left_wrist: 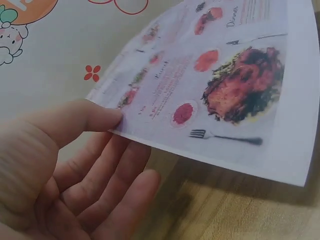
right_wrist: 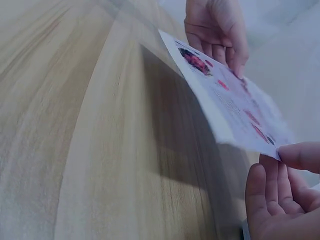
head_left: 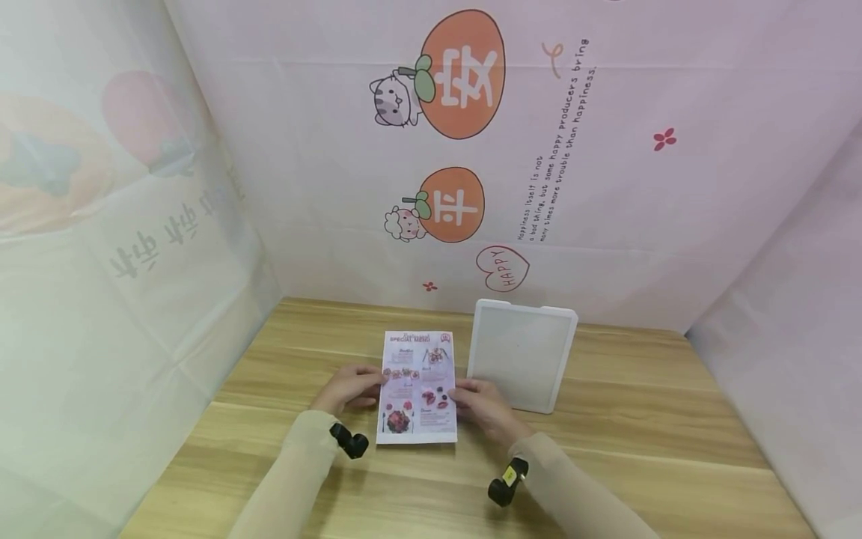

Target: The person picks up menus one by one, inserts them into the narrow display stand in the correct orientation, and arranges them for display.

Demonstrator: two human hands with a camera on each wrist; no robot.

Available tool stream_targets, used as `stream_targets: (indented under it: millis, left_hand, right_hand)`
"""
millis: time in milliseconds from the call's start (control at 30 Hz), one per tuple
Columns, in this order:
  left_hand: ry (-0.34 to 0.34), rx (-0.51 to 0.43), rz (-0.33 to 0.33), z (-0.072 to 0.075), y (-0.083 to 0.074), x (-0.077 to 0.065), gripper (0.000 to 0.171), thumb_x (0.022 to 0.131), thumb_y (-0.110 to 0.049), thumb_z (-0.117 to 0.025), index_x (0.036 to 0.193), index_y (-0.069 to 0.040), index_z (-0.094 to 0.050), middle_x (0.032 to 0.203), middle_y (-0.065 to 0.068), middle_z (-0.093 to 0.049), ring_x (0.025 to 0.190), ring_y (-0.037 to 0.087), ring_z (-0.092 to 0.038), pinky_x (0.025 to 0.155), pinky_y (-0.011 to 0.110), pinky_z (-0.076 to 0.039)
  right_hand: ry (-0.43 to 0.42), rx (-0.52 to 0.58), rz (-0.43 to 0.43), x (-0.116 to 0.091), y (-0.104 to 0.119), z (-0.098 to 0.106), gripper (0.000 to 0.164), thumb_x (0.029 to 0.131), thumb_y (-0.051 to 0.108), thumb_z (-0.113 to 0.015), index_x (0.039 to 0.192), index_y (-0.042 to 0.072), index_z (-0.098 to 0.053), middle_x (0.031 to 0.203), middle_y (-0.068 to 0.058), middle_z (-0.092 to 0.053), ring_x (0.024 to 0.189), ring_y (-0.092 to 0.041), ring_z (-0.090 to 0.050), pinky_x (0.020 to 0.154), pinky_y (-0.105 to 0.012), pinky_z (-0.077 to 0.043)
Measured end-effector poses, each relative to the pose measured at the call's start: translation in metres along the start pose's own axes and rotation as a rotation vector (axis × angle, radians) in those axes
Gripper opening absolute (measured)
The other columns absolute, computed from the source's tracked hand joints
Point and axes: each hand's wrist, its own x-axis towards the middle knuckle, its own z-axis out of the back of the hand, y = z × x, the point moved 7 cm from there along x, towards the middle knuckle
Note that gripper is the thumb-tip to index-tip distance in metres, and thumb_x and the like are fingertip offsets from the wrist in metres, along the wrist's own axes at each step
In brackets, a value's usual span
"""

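A printed menu sheet (head_left: 419, 389), headed "SPECIAL MENU" with food pictures, is held above the wooden table between both hands. My left hand (head_left: 348, 388) pinches its left edge, thumb on top and fingers underneath, as the left wrist view shows with the menu sheet (left_wrist: 220, 100) bending slightly. On the opposite edge my right hand (head_left: 488, 408) pinches the paper the same way. From the right wrist view the sheet (right_wrist: 225, 105) casts a shadow on the tabletop, so it is off the surface. Just beyond the right hand stands a white-framed panel (head_left: 521, 352) with a greyish face.
The wooden table (head_left: 640, 449) extends around the hands to both sides. A pale cloth backdrop (head_left: 323, 187) printed with orange fruit, cartoon animals and lettering hangs behind it, with cloth sides left and right. Black wrist cameras sit on both sleeves.
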Motion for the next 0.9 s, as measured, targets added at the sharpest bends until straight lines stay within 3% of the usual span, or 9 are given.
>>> stream_targets:
  millis: [367,600,767,900]
  left_hand:
    - [0.031,-0.024,-0.047,-0.001,-0.003,0.005,0.044,0.089,-0.022,-0.077,0.123,0.003,-0.064,0.108,0.013,-0.070,0.095,0.024,-0.069,0.082,0.037,-0.058]
    - [0.052,-0.040,-0.095,-0.002,-0.010,0.005,0.042,0.091,-0.024,-0.076,0.122,0.002,-0.065,0.109,0.013,-0.071,0.100,0.028,-0.069,0.092,0.043,-0.054]
    - [0.016,0.005,-0.154,0.001,-0.017,0.005,0.039,0.090,-0.033,-0.077,0.116,-0.004,-0.071,0.109,0.008,-0.072,0.105,0.027,-0.067,0.099,0.047,-0.048]
    - [0.019,-0.024,-0.184,0.001,-0.022,0.004,0.036,0.090,-0.031,-0.077,0.113,-0.004,-0.072,0.109,0.009,-0.072,0.104,0.027,-0.068,0.098,0.047,-0.050]
  right_hand:
    - [-0.071,-0.179,0.075,0.004,0.006,0.007,0.029,0.094,0.005,-0.066,0.118,-0.009,-0.063,0.104,-0.016,-0.071,0.095,-0.028,-0.069,0.090,-0.043,-0.054]
    - [-0.098,-0.197,0.098,0.001,0.017,0.009,0.027,0.095,0.009,-0.067,0.117,-0.007,-0.064,0.107,-0.015,-0.069,0.096,-0.025,-0.066,0.097,-0.048,-0.049]
    - [-0.110,-0.193,0.146,0.002,0.025,0.011,0.025,0.096,0.007,-0.065,0.114,-0.010,-0.063,0.104,-0.017,-0.069,0.093,-0.026,-0.067,0.092,-0.047,-0.054]
    - [-0.124,-0.207,0.165,0.004,0.028,0.014,0.022,0.096,0.007,-0.066,0.111,-0.009,-0.065,0.102,-0.016,-0.068,0.092,-0.025,-0.066,0.086,-0.042,-0.057]
